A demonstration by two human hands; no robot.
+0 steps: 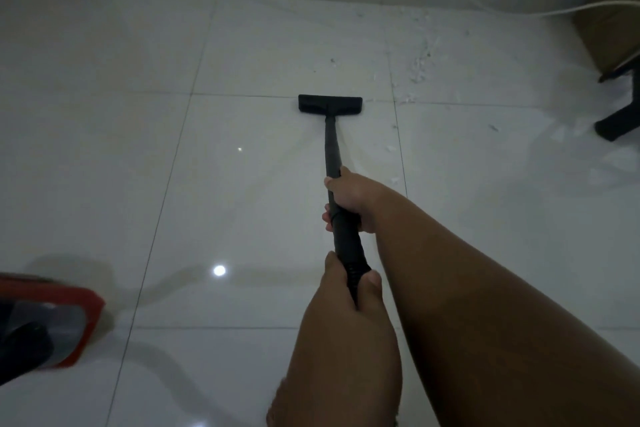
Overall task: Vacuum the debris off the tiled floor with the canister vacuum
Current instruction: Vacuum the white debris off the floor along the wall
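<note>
I look down at a glossy pale tiled floor (104, 114) from head height. Both of my hands are wrapped around a black vacuum wand (331, 146) that runs away from me to a flat black floor nozzle (330, 104), which sits on the tiles along a grout line near the middle of the view.

My right hand (349, 199) is closed around the rigid tube farther along. My left hand (341, 284) is closed around the ribbed hose cuff (353, 269) nearer my body. The two hands are near each other but not touching.

The red and black canister (45, 319) sits on the floor at the lower left, well apart from the nozzle.

Pale crumbs and flecks of debris (420, 62) lie scattered ahead and to the right of the nozzle, thickest beyond it toward the wall. A dark chair leg (620, 118) and a white cable (571, 10) are at the far right.

I judge the wand to be stiff and light, so steering comes from the forward hand on the tube while the rear hand pushes. The cuff looks flexible; gripping only there would likely let the nozzle wander. The polished tile should let the nozzle slide easily.
</note>
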